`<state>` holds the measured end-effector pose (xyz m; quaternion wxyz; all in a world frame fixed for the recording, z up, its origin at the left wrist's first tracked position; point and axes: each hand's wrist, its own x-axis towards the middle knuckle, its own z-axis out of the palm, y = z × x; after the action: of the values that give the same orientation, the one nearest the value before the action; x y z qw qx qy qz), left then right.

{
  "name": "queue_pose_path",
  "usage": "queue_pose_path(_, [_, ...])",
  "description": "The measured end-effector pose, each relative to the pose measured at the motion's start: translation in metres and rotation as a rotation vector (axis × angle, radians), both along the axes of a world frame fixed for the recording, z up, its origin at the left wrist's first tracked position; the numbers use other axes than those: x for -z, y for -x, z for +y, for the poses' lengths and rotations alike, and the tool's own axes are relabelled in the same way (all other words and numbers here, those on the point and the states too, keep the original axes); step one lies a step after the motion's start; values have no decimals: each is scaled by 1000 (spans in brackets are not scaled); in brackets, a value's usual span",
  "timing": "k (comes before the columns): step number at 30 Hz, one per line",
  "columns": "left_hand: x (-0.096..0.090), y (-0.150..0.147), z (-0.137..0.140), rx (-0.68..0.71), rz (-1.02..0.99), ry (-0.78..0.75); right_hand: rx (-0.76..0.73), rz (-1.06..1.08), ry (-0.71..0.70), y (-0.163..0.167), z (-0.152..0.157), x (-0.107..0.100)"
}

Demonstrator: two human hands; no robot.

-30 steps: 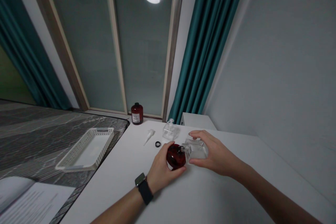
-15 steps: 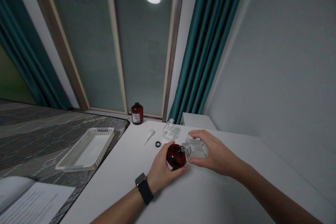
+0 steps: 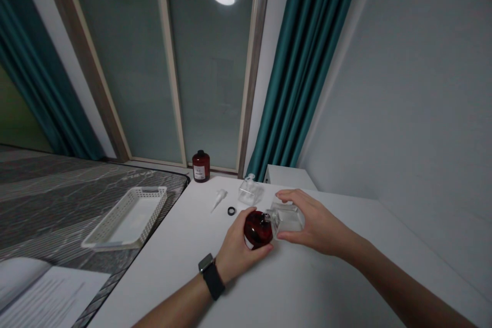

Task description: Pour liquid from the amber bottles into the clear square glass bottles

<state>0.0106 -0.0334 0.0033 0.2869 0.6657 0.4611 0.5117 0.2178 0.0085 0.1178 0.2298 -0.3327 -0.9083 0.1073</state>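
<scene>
My left hand (image 3: pixel 240 243), a dark watch on its wrist, wraps round a dark red bottle (image 3: pixel 258 229) over the white table. In my right hand (image 3: pixel 307 220) is a clear square glass bottle (image 3: pixel 289 218), tipped on its side with its neck at the red bottle's mouth. Whether liquid passes between them I cannot tell. Just beyond my hands stands another clear glass bottle (image 3: pixel 249 192). To its left lie a black ring (image 3: pixel 231 211) and a white pump-like nozzle (image 3: pixel 220 198).
A second dark red bottle (image 3: pixel 201 167) with a black top and pale label stands at the table's far left corner. On the dark surface to the left are a white basket (image 3: pixel 115 244) and an open book (image 3: pixel 54 294). A white cabinet (image 3: pixel 290 177) stands behind the table.
</scene>
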Motion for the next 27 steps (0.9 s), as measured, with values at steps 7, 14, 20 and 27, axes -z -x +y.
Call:
queue_pose_path(7, [2,0,1,19,-26,11,-4,-5,10,0,1,-1])
queue_pose_path(14, [3,1,1,23,-34,15,-10,-14,3,0,0,-2])
queue_pose_path(20, [2,0,0,18,-43,14,-18,-9,9,0,1,-3])
queue_pose_path(27, [2,0,0,26,-49,15,-20,-27,9,-1,1,-4])
